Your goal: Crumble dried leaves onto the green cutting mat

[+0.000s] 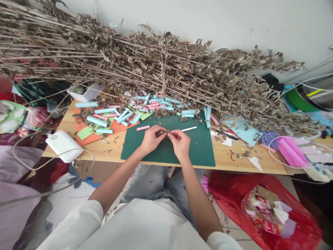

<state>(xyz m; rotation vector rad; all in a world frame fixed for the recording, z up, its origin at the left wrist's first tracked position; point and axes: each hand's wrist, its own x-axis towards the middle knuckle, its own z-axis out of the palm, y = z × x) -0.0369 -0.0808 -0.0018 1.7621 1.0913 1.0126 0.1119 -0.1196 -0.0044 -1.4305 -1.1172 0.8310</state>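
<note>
Dried plant piece (167,132): small, brown, crumpled, ragged along edges. Ends pinched by left fingers (156,128) and right fingers (177,133), tips nearly meeting. Only narrow middle part showing, rest covered. Held over green mat (199,149), about mid-width, lying roughly crosswise. Whether single leaf or several bits clumped together: too small to tell.

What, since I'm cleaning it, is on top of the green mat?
A pink roll, a thin white stick and dried plant bits are on the green mat; blue rolls overlap its far right corner. The left hand and right hand hide whatever lies beneath them.
</note>
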